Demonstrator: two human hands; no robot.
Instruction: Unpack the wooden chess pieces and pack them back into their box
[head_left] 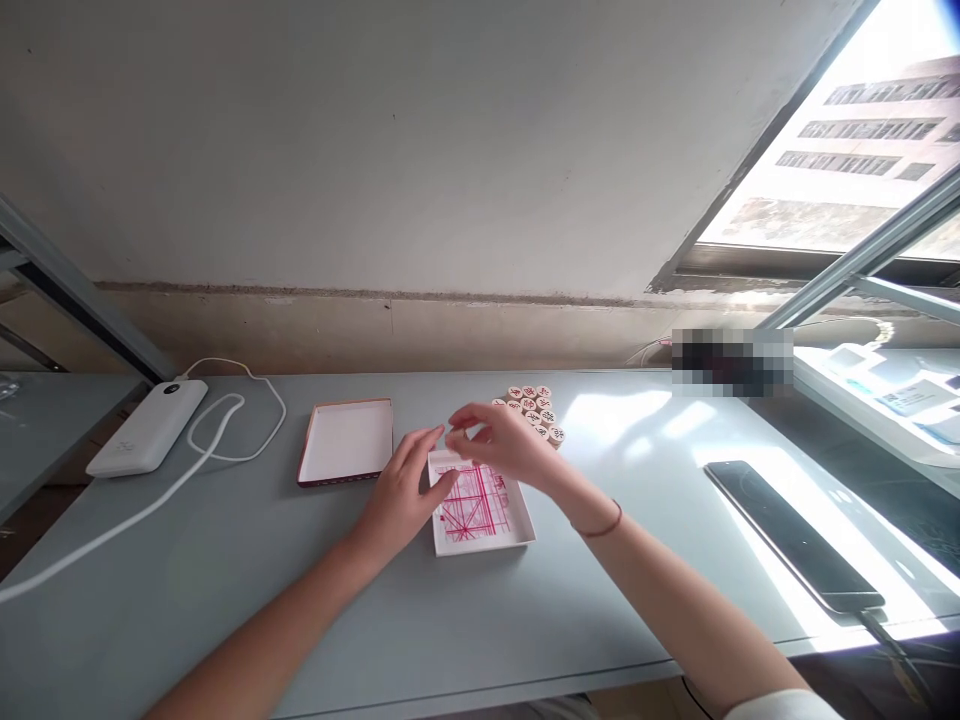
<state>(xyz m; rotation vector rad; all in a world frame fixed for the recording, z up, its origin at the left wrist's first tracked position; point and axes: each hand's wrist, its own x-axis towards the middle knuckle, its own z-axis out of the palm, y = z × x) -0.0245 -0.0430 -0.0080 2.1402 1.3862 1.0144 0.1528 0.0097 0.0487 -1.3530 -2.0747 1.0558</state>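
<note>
A white box [486, 548] lies in front of me, with a folded clear sheet printed in red lines [472, 505] inside it. My left hand [405, 492] is at the box's left edge, fingers apart and holding nothing that I can see. Over the box's back edge, my right hand [501, 438] has its thumb and fingers bent together; whatever is between them, if anything, is too small to name. Round wooden pieces with red and black characters [531, 404] stand in stacked rows behind the right hand, which partly hides them.
Left of the hands lies a box lid [349, 440], inner side up. A white power bank [150, 428] with a white cable [161, 505] is at the far left. On the right rests a dark phone [791, 535] with a cable plugged in. A wall [375, 200] rises behind the table.
</note>
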